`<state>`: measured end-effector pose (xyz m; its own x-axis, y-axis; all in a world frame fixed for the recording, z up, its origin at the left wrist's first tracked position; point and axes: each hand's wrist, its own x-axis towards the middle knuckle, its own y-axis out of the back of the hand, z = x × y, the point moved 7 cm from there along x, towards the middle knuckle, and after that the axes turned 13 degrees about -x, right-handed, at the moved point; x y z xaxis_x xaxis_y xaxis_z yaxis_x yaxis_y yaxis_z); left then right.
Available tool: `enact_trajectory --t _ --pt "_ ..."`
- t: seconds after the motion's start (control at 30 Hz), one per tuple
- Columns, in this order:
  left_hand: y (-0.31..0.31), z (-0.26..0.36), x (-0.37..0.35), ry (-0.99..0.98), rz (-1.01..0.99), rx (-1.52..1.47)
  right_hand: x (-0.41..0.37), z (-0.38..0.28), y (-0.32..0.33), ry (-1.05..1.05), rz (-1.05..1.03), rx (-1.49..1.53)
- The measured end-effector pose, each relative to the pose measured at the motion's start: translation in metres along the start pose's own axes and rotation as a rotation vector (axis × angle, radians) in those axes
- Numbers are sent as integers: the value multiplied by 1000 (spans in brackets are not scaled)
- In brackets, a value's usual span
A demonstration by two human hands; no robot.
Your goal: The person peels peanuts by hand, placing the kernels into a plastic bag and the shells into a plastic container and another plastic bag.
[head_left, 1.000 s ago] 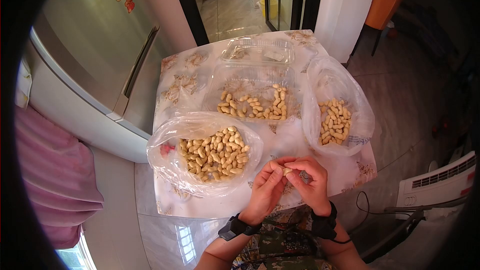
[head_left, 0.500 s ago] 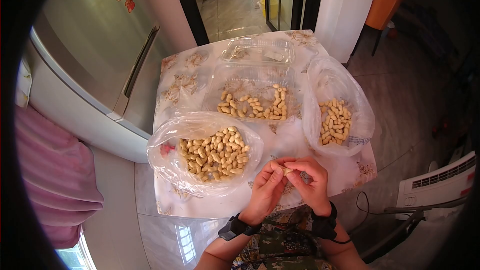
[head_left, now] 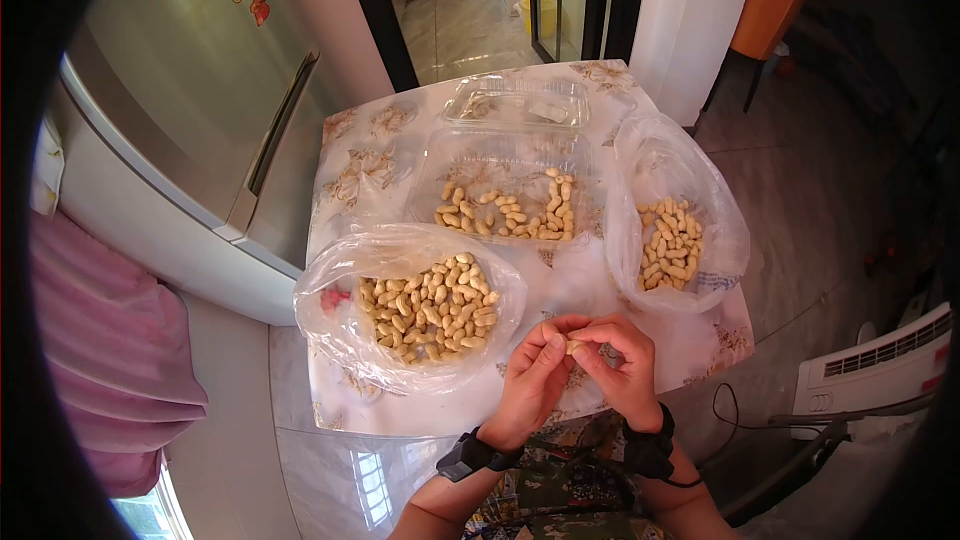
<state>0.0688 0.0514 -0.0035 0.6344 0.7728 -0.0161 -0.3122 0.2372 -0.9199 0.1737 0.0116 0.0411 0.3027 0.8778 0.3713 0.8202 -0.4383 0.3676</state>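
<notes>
Between the fingertips of both hands is a peanut, small and pale, mostly covered by the thumbs. My left hand pinches one end of it, and my right hand pinches the other, the two thumbs side by side. Both hands are over the front part of the table, and a dark strap circles each wrist. Left of them an open plastic bag holds a heap of unshelled peanuts. To the right, a second plastic bag contains a smaller heap of peanuts.
Behind the bags, a clear plastic tray has peanuts along its near and right sides. Its lid-like second clear container lies further back. The patterned tablecloth borders a refrigerator at left. An orange chair stands far right.
The thumbs have shifted very slightly around the peanut. Bags, tray and heaps stay where they were.
</notes>
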Motion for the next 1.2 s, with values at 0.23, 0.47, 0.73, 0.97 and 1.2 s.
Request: enact_trajectory --t 0.23,0.47,0.73,0.97,1.2 --pt "-1 0 0 5 12 7 0 -1 0 0 -6 -9" --pt "-1 0 0 9 6 7 0 -2 0 -5 -7 -7" --pt "1 -1 0 12 15 17 0 1 -1 -1 6 -4" --pt "0 0 0 -6 -64 -55 0 -1 0 8 3 -2" --pt "0 -1 0 -6 -49 -56 -1 1 0 7 2 -7"
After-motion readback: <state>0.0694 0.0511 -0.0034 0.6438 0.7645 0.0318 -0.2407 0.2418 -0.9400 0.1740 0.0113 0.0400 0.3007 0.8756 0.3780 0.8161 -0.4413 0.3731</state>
